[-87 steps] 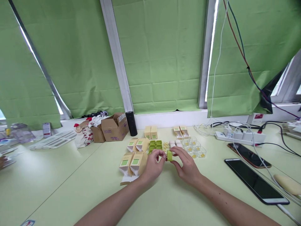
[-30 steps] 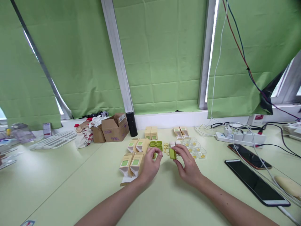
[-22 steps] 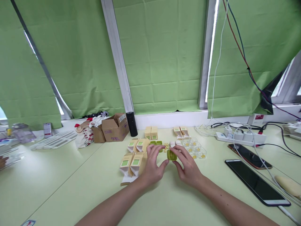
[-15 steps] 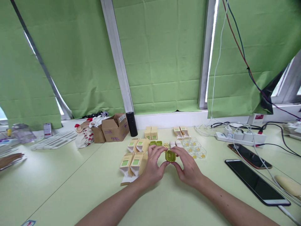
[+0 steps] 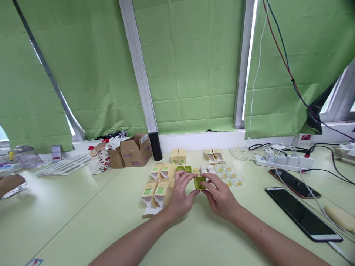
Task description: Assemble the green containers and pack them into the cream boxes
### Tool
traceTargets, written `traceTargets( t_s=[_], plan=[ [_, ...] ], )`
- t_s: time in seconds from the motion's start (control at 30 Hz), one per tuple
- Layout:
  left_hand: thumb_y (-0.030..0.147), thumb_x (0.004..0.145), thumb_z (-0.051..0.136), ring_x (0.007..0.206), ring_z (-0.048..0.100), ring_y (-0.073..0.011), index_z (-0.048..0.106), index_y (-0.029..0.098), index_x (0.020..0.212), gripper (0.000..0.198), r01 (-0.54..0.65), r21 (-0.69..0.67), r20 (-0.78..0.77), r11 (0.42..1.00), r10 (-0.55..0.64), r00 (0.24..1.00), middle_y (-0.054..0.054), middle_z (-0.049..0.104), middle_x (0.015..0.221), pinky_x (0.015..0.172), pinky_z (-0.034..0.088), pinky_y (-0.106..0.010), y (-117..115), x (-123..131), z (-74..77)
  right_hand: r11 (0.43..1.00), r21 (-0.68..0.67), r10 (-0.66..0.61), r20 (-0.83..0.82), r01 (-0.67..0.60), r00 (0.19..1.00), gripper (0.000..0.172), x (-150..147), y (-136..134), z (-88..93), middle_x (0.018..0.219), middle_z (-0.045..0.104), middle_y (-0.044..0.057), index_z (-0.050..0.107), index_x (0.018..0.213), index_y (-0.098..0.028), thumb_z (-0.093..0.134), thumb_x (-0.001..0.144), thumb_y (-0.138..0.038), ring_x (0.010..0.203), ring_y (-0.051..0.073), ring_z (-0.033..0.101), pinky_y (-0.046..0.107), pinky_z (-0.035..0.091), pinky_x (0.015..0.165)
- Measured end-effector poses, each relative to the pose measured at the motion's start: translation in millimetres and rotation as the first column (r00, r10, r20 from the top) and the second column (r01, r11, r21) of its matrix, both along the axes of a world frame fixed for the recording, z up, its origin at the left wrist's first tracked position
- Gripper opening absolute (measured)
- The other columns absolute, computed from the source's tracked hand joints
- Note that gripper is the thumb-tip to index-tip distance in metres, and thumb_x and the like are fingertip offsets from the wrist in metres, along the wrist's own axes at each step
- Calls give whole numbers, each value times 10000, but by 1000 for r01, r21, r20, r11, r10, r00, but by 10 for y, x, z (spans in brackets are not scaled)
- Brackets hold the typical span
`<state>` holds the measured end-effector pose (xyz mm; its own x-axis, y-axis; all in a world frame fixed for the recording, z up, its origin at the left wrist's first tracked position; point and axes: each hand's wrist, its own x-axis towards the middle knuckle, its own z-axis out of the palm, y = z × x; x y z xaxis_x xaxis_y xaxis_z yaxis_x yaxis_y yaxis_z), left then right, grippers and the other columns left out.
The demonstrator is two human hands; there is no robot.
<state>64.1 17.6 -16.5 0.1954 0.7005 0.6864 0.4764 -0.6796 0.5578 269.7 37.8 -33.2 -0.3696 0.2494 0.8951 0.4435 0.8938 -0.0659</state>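
Note:
A small olive-green square cup (image 5: 198,183) is held up over the table, its hollow side toward me. My left hand (image 5: 182,192) pinches its left side between thumb and fingers. My right hand (image 5: 219,194) grips the right side, with a fingertip reaching into the hollow. Left of my hands stand several tan cartons (image 5: 164,191) with green labels and open flaps. Just behind the cup lie more green cups (image 5: 184,169), small yellow pieces (image 5: 195,171) and white pieces (image 5: 207,169). Clear domed containers (image 5: 229,173) with yellow centres sit to the right.
Farther back are more tan cartons (image 5: 178,156), open cartons (image 5: 214,156), a black cylinder (image 5: 155,146) and a cardboard box (image 5: 135,150). Phones (image 5: 302,214), cables and a power strip (image 5: 285,162) occupy the right. Another person's hand (image 5: 12,183) is at the far left.
A finger of my right hand has moved left into the cup's hollow. My left hand keeps its hold. The other person's hand at far left has shifted.

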Motion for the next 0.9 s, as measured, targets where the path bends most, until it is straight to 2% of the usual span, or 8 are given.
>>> traceTargets(
  t_s=[0.37,0.9],
  plan=[
    [147,880,749,1289,494,-330,702,280,1298,441,-13,16,-1,1000,13,1000,-107,715,1243,1091,495,-561,-1,5,-13,999,-13,-32,41,33,999,410,-21,24,-41,1323,636,195,596,1353,-232,495,993,-64,1180,323,667,476,647,867],
    [164,877,769,1291,500,-331,712,281,1290,433,-14,8,14,1000,14,1000,-111,713,1254,1094,497,-555,0,1,-11,999,14,-29,-8,29,1000,323,-20,10,-29,1316,667,180,670,1234,-232,525,999,-65,1201,304,683,480,651,910]
  ],
)
